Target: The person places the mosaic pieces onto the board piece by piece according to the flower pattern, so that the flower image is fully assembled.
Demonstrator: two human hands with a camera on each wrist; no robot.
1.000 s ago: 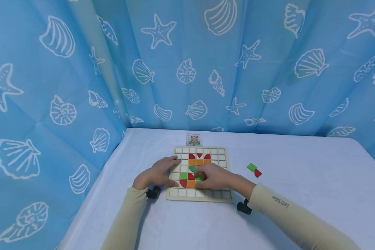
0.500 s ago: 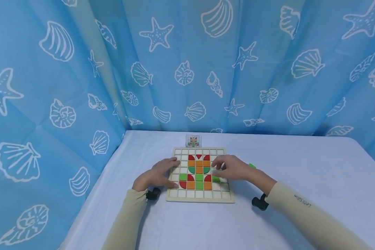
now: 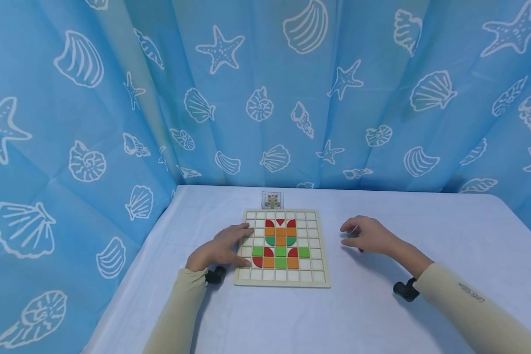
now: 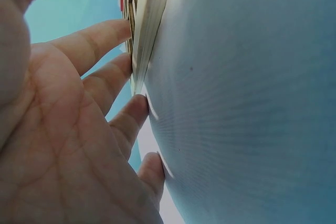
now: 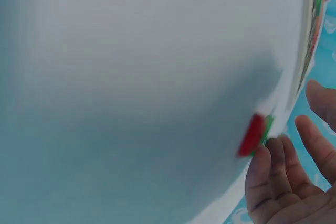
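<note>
My left hand (image 3: 221,247) rests on the left edge of a wooden grid board (image 3: 283,283), fingers spread. In the left wrist view its fingertips lie along the board's side (image 4: 149,30). Flat coloured tiles fill the middle cells: red curved pieces, orange squares, green pieces, and a light green square (image 3: 304,252) at the right. Off the board's right side, my right hand (image 3: 369,236) hovers with thumb and index finger apart, nothing between them. Beneath it in the right wrist view lie a red curved tile (image 5: 253,135) and a green tile (image 5: 268,127), close to the fingertips.
A small pattern card (image 3: 272,200) lies behind the board on the white-covered table (image 3: 447,231). A blue shell-print curtain (image 3: 265,142) hangs along the back and left. Dark wrist cameras (image 3: 406,290) sit at both wrists.
My right hand has moved right, from over the board to above the loose tiles. A light green square now lies let go in a right-hand cell. My left hand has stayed put.
</note>
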